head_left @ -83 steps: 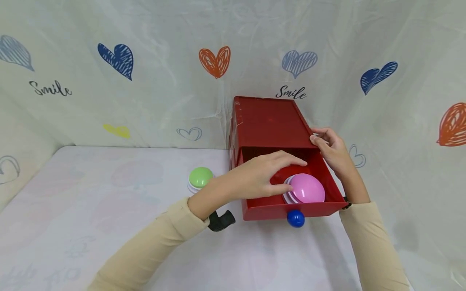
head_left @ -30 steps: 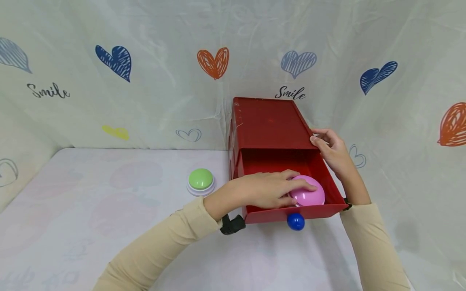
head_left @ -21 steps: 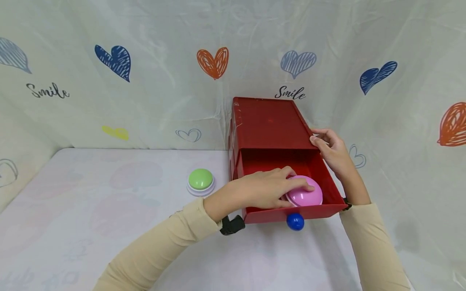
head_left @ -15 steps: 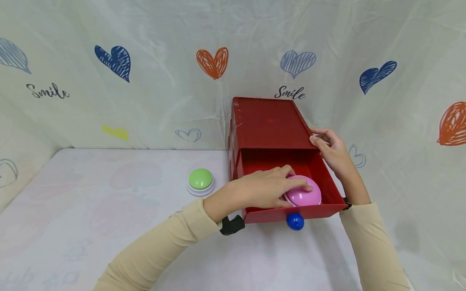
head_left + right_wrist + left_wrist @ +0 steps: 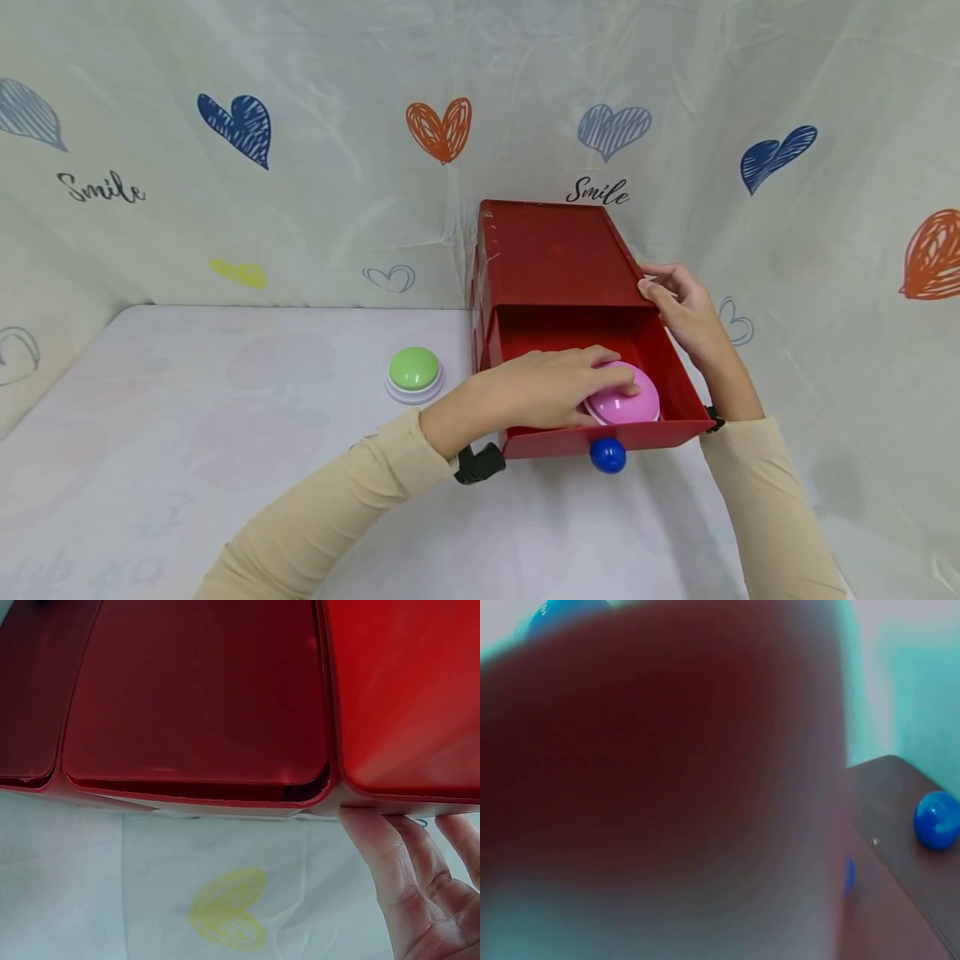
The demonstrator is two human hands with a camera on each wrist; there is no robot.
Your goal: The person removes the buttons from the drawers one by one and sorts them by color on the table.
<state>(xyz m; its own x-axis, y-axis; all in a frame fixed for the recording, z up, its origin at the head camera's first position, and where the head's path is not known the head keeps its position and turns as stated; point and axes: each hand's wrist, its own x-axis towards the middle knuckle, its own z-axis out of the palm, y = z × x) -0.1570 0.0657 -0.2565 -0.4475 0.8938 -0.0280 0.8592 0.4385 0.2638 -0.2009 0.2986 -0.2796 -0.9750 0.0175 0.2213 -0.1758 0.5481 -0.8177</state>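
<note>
Just right of the frame's centre, the left hand (image 5: 558, 387) curls round the pink button (image 5: 624, 410) inside the red drawer (image 5: 677, 387), seemingly securing it; lifting calls for clearing the front wall (image 5: 547, 444). Farther right, the right hand (image 5: 688, 312), fingers spread, apparently steadies the cabinet (image 5: 562, 254).

The word "Smile" (image 5: 101, 187) stands in dark script at the far left of the pale backdrop (image 5: 337, 217), its line sloping slightly down to the right. A second "Smile" (image 5: 597, 192) (same flowing lettering, same capital S) is on that backdrop, right of the middle, below a pale blue heart (image 5: 613, 130) and just beyond the far right corner of the red drawer box (image 5: 555, 250). At the near left, the surface (image 5: 247, 500) bears faint greyish marks (image 5: 155, 515), too faded to read.
</note>
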